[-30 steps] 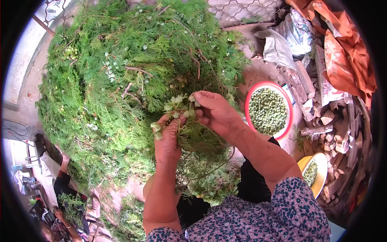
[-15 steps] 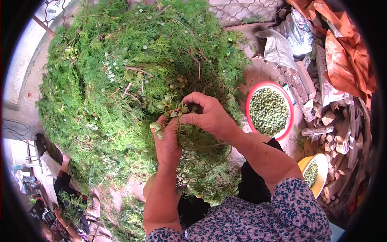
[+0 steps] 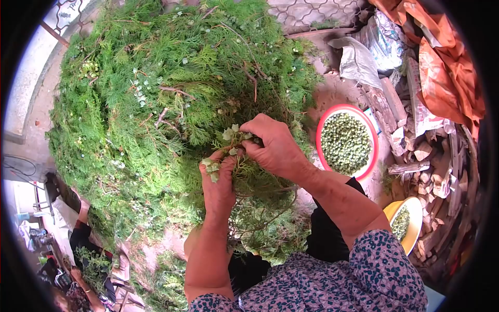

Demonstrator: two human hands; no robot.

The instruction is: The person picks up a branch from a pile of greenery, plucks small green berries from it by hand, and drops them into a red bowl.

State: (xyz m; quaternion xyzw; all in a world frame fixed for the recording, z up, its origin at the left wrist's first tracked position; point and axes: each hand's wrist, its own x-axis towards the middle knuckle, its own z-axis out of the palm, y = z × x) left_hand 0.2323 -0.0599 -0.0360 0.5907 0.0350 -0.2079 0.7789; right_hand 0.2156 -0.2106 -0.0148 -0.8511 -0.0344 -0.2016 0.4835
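Now | left hand (image 3: pixel 218 184) fingers clasp feathery sprig (image 3: pixel 248 179) | right hand (image 3: pixel 275 148) fingers pinch knobbly green cones (image 3: pixel 231 134)

Landmark: the heap of branches (image 3: pixel 156 93). At its near edge we find our left hand (image 3: pixel 218 184) and right hand (image 3: pixel 275 148), a sprig (image 3: pixel 231 138) between them; right of the heap, 1 basin (image 3: pixel 345 107); nearer-right, 1 bowl (image 3: pixel 417 218).

Hands: two, left hand (image 3: pixel 218 190) and right hand (image 3: pixel 275 148). Sprig (image 3: pixel 234 138) between fingers: one. Branch heap (image 3: pixel 156 88): one. Bowls of green cones: two, red bowl (image 3: pixel 345 107) and yellow bowl (image 3: pixel 417 208). Orange cloth (image 3: pixel 447 73): one. Other person (image 3: pixel 80 236), lower left: one.
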